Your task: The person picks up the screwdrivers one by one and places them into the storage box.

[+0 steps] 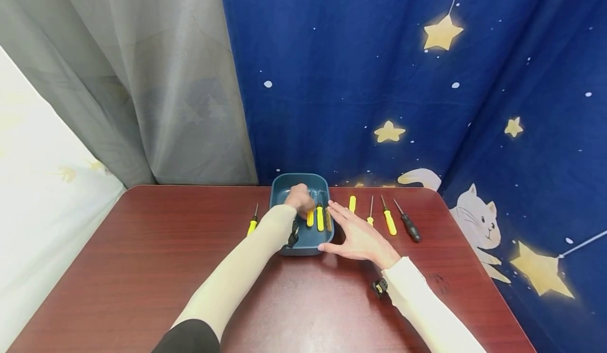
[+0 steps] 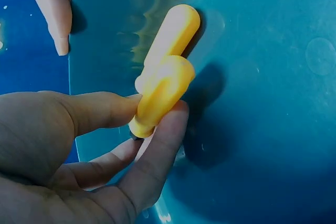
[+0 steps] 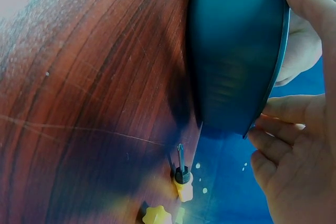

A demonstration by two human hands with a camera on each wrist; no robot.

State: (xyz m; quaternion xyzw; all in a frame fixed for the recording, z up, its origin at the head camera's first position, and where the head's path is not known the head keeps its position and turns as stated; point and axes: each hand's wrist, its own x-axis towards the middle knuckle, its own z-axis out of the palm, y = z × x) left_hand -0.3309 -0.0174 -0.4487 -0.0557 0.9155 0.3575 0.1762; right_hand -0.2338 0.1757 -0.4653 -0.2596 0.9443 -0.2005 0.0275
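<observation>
My left hand [image 1: 300, 199] reaches down into a blue-green plastic bin [image 1: 303, 251]. Thumb and fingers pinch a yellow-handled screwdriver [image 2: 167, 85] by its handle; its shaft is mostly hidden. Beside it in the bin lies another yellow-handled screwdriver [image 1: 320, 219], whose handle shows just behind the held one in the left wrist view. My right hand [image 1: 358, 237] rests against the bin's right side, thumb at the near corner and extended fingers touching the rim farther back, as the right wrist view also shows.
Right of the bin lie several screwdrivers, including a yellow-handled one [image 1: 389, 221] and a black-handled one [image 1: 410, 229]. Another yellow-handled screwdriver [image 1: 253, 226] lies left of it. The brown wooden table [image 1: 189, 247] ends at a starry blue curtain [image 1: 341, 79] behind.
</observation>
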